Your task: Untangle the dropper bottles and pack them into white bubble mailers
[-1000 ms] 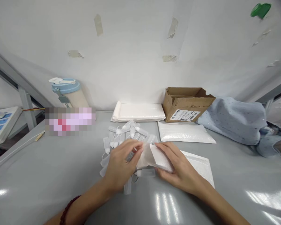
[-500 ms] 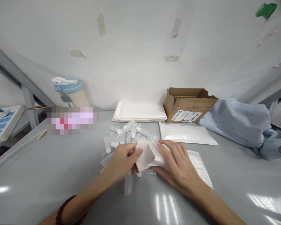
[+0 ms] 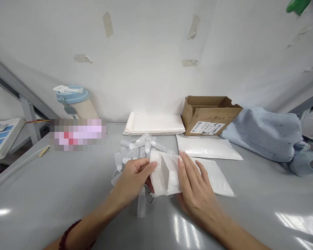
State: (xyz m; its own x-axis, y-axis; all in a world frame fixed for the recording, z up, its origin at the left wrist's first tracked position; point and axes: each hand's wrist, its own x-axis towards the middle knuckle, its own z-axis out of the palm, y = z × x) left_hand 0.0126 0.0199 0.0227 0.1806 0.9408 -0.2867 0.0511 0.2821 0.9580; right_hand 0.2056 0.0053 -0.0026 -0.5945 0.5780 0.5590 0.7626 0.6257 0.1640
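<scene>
A white bubble mailer [image 3: 159, 178] is held above the table, its mouth gaping toward the left. My left hand [image 3: 134, 178] pinches the flap end between thumb and fingers. Over the body of the mailer lie the long fingers of my right hand [image 3: 198, 187], with the thumb tucked below it, mostly hidden. Beneath and behind the mailer is a loose pile of clear plastic squeeze bottles [image 3: 141, 205] with tethered caps, partly covered by my left hand and the mailer. The inside of the mailer cannot be made out.
A stack of white mailers [image 3: 156, 124] lies against the wall beside an open cardboard box [image 3: 211, 116]. Another mailer [image 3: 206, 147] lies in front of the box. A blue cloth [image 3: 268, 133] is at the right, a tumbler [image 3: 78, 102] at the left, near a blurred-out pink item [image 3: 79, 133].
My right hand has shifted slightly right, its fingers now flatter over the mailer. The mailer has turned and its opening shows wider, while my left hand keeps its pinch.
</scene>
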